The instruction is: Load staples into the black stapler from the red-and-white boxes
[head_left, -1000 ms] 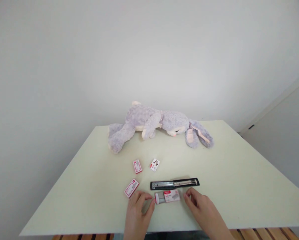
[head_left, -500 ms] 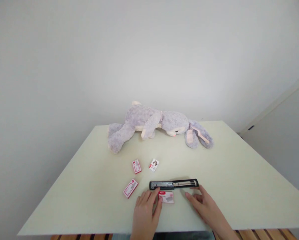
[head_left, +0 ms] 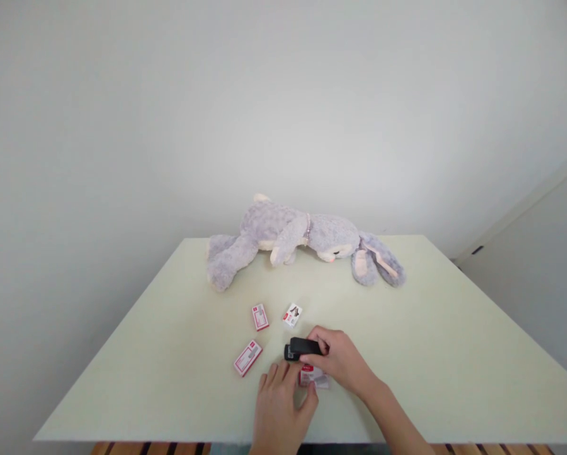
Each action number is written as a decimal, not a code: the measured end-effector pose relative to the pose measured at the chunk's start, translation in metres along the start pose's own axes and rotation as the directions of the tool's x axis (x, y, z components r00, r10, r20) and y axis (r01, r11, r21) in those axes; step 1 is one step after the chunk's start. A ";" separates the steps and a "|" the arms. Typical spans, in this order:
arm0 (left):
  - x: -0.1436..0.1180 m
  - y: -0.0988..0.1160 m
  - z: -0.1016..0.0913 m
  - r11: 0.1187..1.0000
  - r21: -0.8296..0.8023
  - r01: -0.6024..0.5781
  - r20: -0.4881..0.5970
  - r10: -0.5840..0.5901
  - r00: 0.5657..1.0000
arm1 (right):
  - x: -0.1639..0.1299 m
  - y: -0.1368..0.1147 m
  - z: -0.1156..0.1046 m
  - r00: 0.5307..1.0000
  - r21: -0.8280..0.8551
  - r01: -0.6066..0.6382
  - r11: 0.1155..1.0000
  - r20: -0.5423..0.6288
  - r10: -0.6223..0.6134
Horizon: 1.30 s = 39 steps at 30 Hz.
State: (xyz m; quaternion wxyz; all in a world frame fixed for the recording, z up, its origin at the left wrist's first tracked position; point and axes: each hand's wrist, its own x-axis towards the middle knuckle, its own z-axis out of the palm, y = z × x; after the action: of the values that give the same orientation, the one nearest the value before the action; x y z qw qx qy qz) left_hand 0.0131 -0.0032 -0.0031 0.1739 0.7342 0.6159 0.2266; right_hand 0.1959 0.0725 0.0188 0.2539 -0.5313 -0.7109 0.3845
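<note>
The right hand (head_left: 343, 361) is closed over a black stapler (head_left: 298, 349), thumb beneath and fingers curled across its top, so that only the stapler's left end shows past the knuckles. The stapler sits near the front edge of the pale green table (head_left: 454, 354), about midway along that edge. The left hand (head_left: 281, 407) lies flat just in front of it, fingers held loosely together and pointing away from the person, its thumb touching a small red-and-white staple box (head_left: 313, 377) that lies directly under the right hand's wrist side. Whether the left fingertips touch the stapler cannot be told.

Three more small boxes lie toward the table's middle: one (head_left: 248, 357) to the left of the hands, one (head_left: 260, 317) farther back, and a white one with a dark print (head_left: 292, 315) just beside that. Along the far edge a grey plush rabbit (head_left: 302, 237) lies on its side, ears trailing toward the right
</note>
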 end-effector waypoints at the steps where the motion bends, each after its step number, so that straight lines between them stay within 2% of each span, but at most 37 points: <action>1: 0.000 0.002 0.000 1.000 -0.007 -0.004 -0.004 0.004 1.000 | 0.002 -0.002 0.003 1.000 -0.059 0.006 0.998 0.002 -0.006; 5: -0.002 0.007 -0.001 0.992 -0.042 -0.119 0.023 0.121 0.992 | 0.003 -0.003 0.005 1.000 -0.184 0.007 0.983 0.012 -0.005; 8: -0.004 -0.002 -0.003 0.978 -0.027 -0.207 0.032 0.208 0.978 | -0.001 0.003 0.000 1.000 -0.208 -0.015 0.978 -0.009 0.013; 11: -0.007 -0.026 -0.008 0.984 0.077 -0.160 -0.125 0.169 0.978 | -0.005 0.010 -0.006 0.999 -0.217 -0.043 0.975 -0.026 0.038; 14: -0.009 -0.057 -0.016 0.983 0.177 -0.051 -0.296 0.103 0.950 | -0.008 0.017 -0.009 0.997 -0.221 -0.078 0.972 -0.046 0.070; 16: -0.008 -0.074 -0.021 0.984 0.175 -0.019 -0.319 0.075 0.945 | -0.010 0.019 -0.009 0.995 -0.223 -0.094 0.970 -0.059 0.082; 19: -0.001 -0.085 -0.026 0.994 0.112 0.001 -0.277 0.030 0.961 | -0.011 0.019 -0.009 0.992 -0.225 -0.114 0.968 -0.072 0.100; 23: 0.023 -0.079 -0.024 0.997 0.070 0.037 -0.282 -0.016 0.959 | -0.012 0.015 -0.007 0.989 -0.215 -0.128 0.968 -0.102 0.108; 27: 0.051 -0.065 -0.013 0.989 0.126 0.073 -0.318 -0.029 0.948 | -0.014 0.010 -0.002 0.982 -0.231 -0.152 0.961 -0.149 0.120; 29: 0.060 -0.058 -0.005 0.981 0.154 0.117 -0.331 -0.061 0.942 | -0.014 0.011 0.001 0.967 -0.241 -0.192 0.951 -0.209 0.143; 32: 0.064 -0.050 0.006 0.975 0.165 0.146 -0.341 -0.082 0.937 | -0.008 0.014 0.004 0.926 -0.223 -0.277 0.935 -0.320 0.198; 34: 0.062 -0.046 0.012 0.979 0.154 0.134 -0.341 -0.075 0.937 | 0.000 0.016 0.006 0.909 -0.179 -0.303 0.936 -0.351 0.227; 39: 0.056 -0.046 0.019 0.998 0.055 0.005 -0.353 0.014 0.936 | 0.030 0.012 0.016 0.927 -0.088 -0.226 0.970 -0.324 0.187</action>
State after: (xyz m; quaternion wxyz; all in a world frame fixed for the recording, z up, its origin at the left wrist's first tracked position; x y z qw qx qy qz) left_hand -0.0066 0.0608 -0.0363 0.0398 0.6876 0.6413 0.3382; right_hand 0.1813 0.0988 -0.0016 0.2884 -0.6722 -0.6239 0.2751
